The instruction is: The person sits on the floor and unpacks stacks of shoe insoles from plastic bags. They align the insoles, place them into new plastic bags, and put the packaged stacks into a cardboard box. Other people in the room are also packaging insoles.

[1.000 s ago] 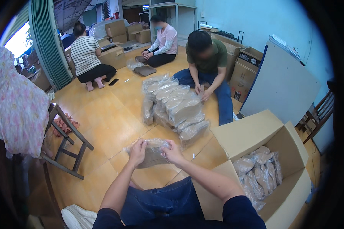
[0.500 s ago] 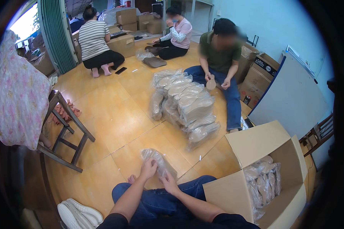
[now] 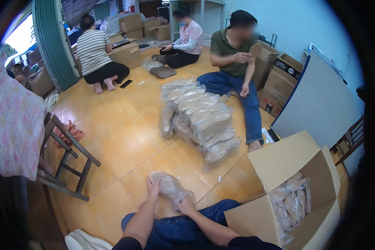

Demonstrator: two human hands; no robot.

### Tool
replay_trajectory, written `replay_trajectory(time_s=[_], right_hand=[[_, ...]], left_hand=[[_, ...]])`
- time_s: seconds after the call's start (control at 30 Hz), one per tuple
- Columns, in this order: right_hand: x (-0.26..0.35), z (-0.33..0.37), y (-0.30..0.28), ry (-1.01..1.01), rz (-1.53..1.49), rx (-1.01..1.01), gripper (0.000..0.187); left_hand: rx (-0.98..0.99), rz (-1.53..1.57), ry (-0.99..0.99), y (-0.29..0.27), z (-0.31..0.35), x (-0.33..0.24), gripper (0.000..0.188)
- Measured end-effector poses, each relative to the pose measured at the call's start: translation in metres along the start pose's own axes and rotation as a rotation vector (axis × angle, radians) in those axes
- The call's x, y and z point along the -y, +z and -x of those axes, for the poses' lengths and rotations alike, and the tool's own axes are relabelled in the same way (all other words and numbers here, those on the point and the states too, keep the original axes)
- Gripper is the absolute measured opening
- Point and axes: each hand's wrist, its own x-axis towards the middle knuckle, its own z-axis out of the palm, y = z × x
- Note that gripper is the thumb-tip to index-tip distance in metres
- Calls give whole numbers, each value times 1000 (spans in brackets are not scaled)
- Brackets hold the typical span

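Observation:
A clear plastic bag with something beige inside rests on the floor just before my crossed legs. My left hand holds the bag's far left end, its fingers closed against the film. Nearer my lap, my right hand grips the bag's near right end. Beyond it lies a pile of similar bags with beige, sole-shaped pieces showing through the film. To my right, an open cardboard box contains several more such bags.
A co-worker in a green shirt sits behind the pile, one leg stretched along its right side. Two other people work farther back. A wooden chair stands at left, with white shoes at lower left. A whiteboard leans at right.
My left hand has shifted to the bag's left edge, and the bag lies more spread out. The green-shirted co-worker has raised one hand; the beige piece held there earlier is out of sight.

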Motion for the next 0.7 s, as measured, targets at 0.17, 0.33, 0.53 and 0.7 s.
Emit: replay_trajectory(time_s=[0.17,0.33,0.53,0.7], right_hand=[[-14,-34,16,145,-58,29,72],[-32,-45,13,196,-238,115,76],[-37,-54,23,346,-835,267,81],[6,-54,-5,191,-666,231,72]], left_hand=[[269,120,-2,0,-32,20,49],[338,605,-238,7,-29,37,64],[178,599,-357,40,36,54,83],[340,576,-365,33,49,17,81]])
